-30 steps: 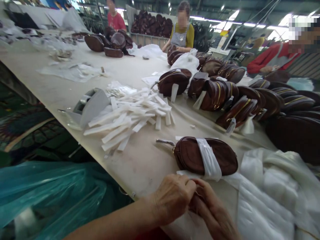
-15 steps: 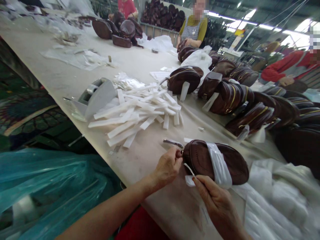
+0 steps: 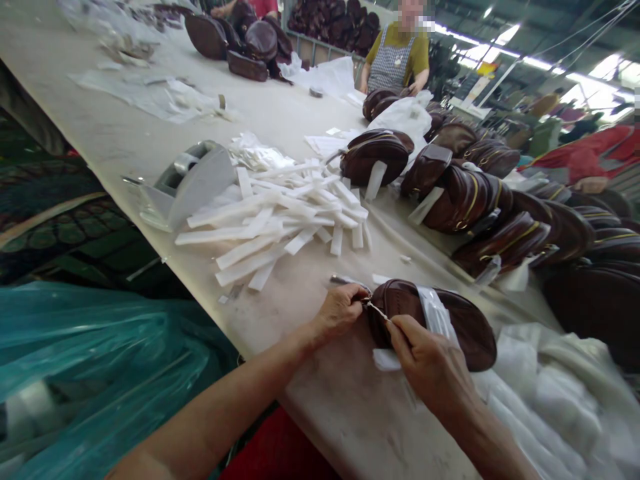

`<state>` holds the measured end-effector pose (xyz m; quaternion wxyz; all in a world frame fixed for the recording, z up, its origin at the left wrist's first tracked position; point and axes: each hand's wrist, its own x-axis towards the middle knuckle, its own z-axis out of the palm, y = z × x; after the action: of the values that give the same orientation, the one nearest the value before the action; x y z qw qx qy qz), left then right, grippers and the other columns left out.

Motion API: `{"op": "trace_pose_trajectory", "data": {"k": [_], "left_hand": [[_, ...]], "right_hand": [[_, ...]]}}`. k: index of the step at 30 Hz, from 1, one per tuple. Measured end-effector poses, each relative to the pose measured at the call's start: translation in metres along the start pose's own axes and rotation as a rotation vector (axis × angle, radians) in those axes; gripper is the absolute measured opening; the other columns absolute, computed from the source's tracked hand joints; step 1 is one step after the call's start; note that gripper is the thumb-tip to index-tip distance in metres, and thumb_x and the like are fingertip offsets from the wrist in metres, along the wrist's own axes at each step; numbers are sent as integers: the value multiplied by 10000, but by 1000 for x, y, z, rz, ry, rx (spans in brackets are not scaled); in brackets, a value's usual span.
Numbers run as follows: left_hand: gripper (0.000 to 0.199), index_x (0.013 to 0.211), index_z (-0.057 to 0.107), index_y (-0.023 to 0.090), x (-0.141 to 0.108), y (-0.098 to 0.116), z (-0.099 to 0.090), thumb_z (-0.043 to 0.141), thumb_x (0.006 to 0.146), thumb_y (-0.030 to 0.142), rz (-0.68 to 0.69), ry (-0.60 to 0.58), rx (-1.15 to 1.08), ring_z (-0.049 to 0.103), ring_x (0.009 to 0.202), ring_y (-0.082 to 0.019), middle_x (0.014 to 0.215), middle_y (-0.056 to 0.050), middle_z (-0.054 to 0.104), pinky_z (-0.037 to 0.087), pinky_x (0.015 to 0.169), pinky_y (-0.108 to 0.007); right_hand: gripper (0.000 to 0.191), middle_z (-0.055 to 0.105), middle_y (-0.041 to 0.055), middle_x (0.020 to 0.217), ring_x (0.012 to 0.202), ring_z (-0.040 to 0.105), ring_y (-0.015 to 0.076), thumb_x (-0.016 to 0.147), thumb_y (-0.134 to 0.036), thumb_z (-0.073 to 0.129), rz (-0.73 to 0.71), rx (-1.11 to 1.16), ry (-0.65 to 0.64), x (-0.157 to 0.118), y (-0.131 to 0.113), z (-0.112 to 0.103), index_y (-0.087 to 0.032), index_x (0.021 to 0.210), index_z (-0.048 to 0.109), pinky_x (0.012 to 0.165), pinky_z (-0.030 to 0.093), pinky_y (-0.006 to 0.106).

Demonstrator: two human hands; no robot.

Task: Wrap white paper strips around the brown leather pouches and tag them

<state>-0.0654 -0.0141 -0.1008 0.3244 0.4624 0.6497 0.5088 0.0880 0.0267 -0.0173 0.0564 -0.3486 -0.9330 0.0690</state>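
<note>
A dark brown leather pouch (image 3: pixel 473 327) lies on the table with a white wrap (image 3: pixel 434 308) around its middle. My left hand (image 3: pixel 341 310) is closed in a pinch at the pouch's left end, on a small metal fitting mostly hidden by the fingers. A silvery metal piece (image 3: pixel 345 280) sticks out just beyond that hand. Between thumb and fingers, my right hand (image 3: pixel 433 363) grips a thin white twisted string (image 3: pixel 379 311), whose far end reaches the left fingertips. Below the pouch, a white strip (image 3: pixel 386 360) shows beside the right hand.
Loose white strips (image 3: pixel 280 220) are heaped left of centre, beside a grey tape dispenser (image 3: pixel 195 183). Brown bags (image 3: pixel 470 200) line the right side. White wrapping (image 3: pixel 550 400) lies at lower right, teal plastic (image 3: pixel 115 360) below the table edge. A co-worker (image 3: pixel 400 57) stands across the table.
My right hand has moved the string up and left, so its end now meets my left fingertips. The co-worker across the table has moved their hands apart, away from the bags.
</note>
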Motion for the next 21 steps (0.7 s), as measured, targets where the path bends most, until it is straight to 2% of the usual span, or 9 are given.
{"op": "trace_pose_trajectory", "data": {"k": [5, 11, 14, 21], "left_hand": [[254, 875, 643, 131, 1, -4, -2, 473, 717, 26, -6, -3, -68, 607, 779, -127, 845, -15, 676, 475, 796, -220], [255, 892, 645, 132, 3, -8, 1, 484, 719, 35, -13, 3, -93, 606, 798, -133, 859, -20, 675, 469, 794, -225], [262, 884, 647, 122, 3, -9, 1, 474, 711, 29, -16, -4, -96, 606, 810, -139, 858, -29, 674, 463, 797, -228], [270, 891, 642, 119, -1, -2, -2, 519, 658, 58, -34, -37, -110, 606, 803, -154, 858, -33, 667, 471, 742, -221]], "right_hand": [[223, 608, -4, 535, 487, 581, 142, 872, -273, 485, 2, -181, -112, 14, -9, -6, -196, 686, 580, 471, 215, 239], [167, 636, 12, 608, 506, 577, 128, 855, -189, 499, -75, -306, -186, 20, -18, -8, -177, 716, 591, 483, 191, 251], [174, 643, 21, 622, 496, 565, 121, 855, -182, 492, -89, -349, -213, 23, -22, -8, -175, 717, 597, 476, 183, 259], [181, 687, 39, 742, 602, 625, 154, 889, -196, 457, -60, -387, -293, 33, -31, -3, -186, 795, 611, 491, 220, 258]]}}
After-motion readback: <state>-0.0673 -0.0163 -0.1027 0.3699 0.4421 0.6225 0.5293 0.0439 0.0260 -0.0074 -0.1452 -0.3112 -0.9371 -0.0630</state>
